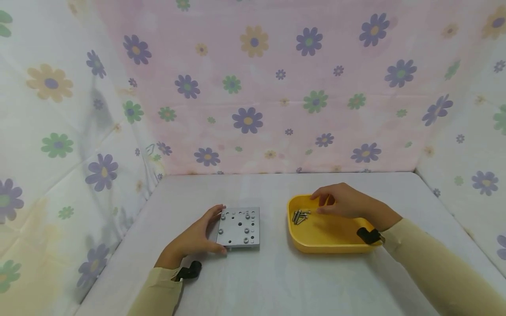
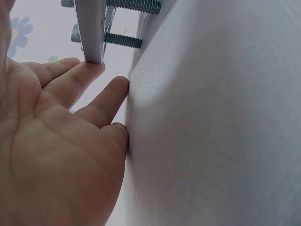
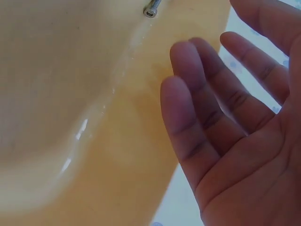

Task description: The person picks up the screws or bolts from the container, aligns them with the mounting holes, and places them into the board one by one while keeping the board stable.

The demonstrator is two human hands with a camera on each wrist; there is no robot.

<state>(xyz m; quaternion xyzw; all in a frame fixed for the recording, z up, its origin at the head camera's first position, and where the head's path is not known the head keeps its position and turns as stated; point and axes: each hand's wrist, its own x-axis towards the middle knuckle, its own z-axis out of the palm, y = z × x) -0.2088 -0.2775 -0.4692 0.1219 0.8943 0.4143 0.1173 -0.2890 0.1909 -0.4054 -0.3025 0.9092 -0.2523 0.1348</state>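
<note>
Gripping a square metal plate at nine o'clock, the left hand spreads its fingers; the right hand, fingers parted, overhangs a glossy yellow tray.

A screw-studded silver plate sits left of screws in a yellow tray.

Light is soft and even — a faint shadow inside the tray, white glints along its inside.
</note>
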